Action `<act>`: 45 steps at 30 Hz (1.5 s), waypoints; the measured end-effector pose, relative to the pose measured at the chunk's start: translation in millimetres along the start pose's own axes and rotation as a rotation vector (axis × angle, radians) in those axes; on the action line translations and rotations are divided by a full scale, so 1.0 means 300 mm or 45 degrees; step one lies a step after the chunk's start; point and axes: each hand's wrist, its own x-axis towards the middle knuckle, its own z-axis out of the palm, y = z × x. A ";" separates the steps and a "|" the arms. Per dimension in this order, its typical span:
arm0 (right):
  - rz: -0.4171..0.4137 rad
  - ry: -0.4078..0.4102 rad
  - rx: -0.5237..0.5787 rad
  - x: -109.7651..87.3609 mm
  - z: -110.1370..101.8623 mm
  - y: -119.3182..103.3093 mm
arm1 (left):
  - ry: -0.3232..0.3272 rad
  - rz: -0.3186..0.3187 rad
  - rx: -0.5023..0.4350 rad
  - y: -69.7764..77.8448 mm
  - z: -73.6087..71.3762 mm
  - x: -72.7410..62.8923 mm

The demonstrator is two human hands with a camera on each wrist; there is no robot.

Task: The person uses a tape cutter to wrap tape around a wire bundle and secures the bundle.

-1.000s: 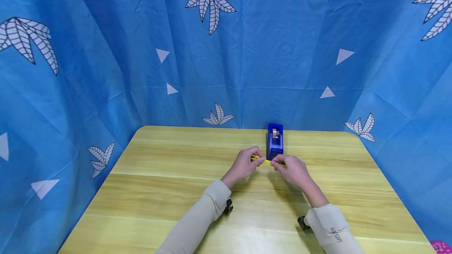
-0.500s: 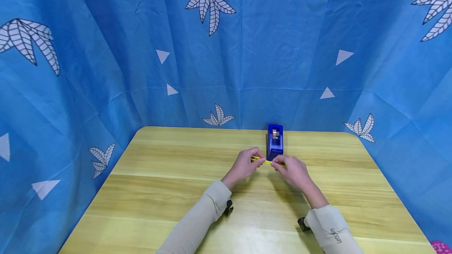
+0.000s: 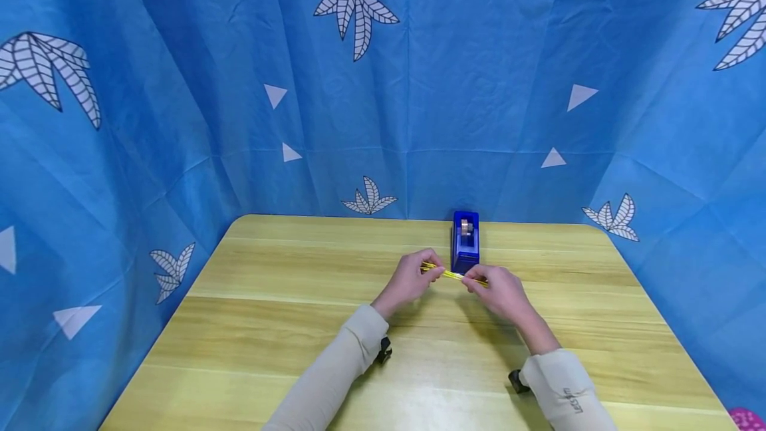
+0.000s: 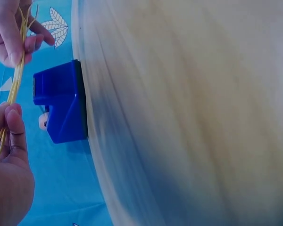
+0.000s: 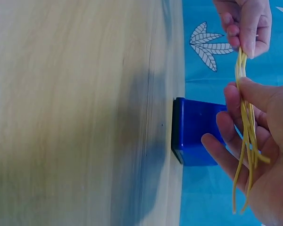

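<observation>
A bundle of thin yellow strands (image 3: 451, 275) stretches between my two hands above the table, with loose ends hanging free past the fingers in the right wrist view. My left hand (image 3: 413, 278) pinches one side of it between thumb and fingertips. On the other side, my right hand (image 3: 501, 292) pinches the bundle with thumb and forefinger, its other fingers spread below. A pale, shiny patch shows on the strands between the hands; I cannot tell surely what it is. Just behind the hands stands a blue tape dispenser (image 4: 63, 101) with a roll of tape in it.
The wooden table (image 3: 287, 324) has rounded far corners. A blue curtain (image 3: 479, 85) with leaf and triangle prints hangs behind it and along both sides. The dispenser sits near the table's far edge.
My hands have drawn slightly apart, the left a little to the left and the right a little to the right. More of the bundle and its shiny patch shows. The dispenser stays put.
</observation>
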 end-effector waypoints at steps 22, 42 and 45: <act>0.005 0.062 0.083 -0.044 -0.013 0.047 | 0.023 -0.014 -0.009 -0.038 -0.049 -0.016; -0.016 0.166 0.137 -0.046 -0.007 0.052 | 0.058 -0.018 -0.018 -0.022 -0.067 -0.043; -0.024 0.185 0.135 -0.044 -0.004 0.049 | 0.056 -0.024 -0.014 -0.022 -0.070 -0.044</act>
